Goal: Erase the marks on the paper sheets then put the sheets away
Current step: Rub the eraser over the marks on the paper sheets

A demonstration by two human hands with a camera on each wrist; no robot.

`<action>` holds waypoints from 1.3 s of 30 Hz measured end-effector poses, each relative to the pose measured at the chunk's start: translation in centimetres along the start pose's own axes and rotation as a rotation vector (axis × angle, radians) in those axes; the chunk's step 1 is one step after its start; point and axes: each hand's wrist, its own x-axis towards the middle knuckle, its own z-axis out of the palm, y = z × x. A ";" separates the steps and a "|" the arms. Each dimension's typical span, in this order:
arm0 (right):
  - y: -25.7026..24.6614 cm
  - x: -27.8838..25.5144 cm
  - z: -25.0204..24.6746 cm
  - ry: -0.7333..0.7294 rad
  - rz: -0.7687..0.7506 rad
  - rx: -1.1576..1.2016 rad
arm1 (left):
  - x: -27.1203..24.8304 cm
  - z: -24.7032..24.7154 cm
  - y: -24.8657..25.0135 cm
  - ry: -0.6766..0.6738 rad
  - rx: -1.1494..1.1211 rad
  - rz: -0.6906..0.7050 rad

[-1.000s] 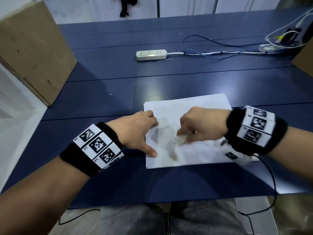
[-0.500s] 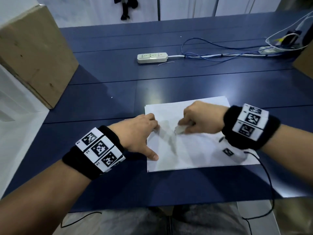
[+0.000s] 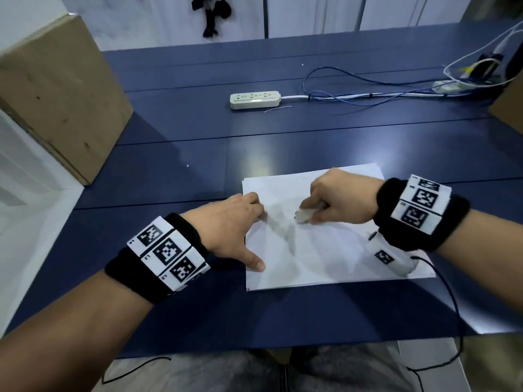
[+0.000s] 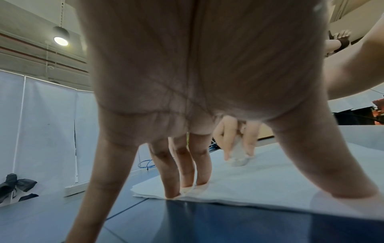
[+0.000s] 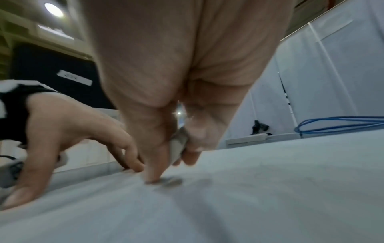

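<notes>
On paper sheets: right hand pinches probable eraser.

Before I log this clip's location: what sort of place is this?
Likely an indoor workroom or data-recording lab, not a home: a long blue table with a power strip and loose cables, white partition panels behind, a cardboard box.
</notes>
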 end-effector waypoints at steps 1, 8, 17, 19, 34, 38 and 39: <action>0.3 0.1 0.0 0.030 0.020 -0.020 | 0.0 -0.1 0.0 -0.002 0.001 0.000; -2.4 -2.8 0.9 -0.252 -0.161 0.054 | -0.1 -0.1 0.1 0.010 0.010 0.002; -0.3 -0.6 -0.1 0.007 -0.051 -0.065 | -0.2 -0.2 0.1 0.020 -0.005 0.010; -2.0 -2.4 0.3 -0.146 -0.153 0.024 | 0.0 -0.1 0.1 0.022 -0.003 0.010; -2.1 -2.9 0.4 -0.157 -0.162 0.090 | 0.0 -0.3 0.2 0.008 -0.003 0.008; -0.6 -1.2 0.3 -0.102 -0.075 0.102 | 0.0 -0.4 0.3 0.004 -0.009 0.006; -0.1 -0.7 0.1 -0.036 -0.045 0.093 | -0.1 -0.4 0.3 0.001 -0.011 0.004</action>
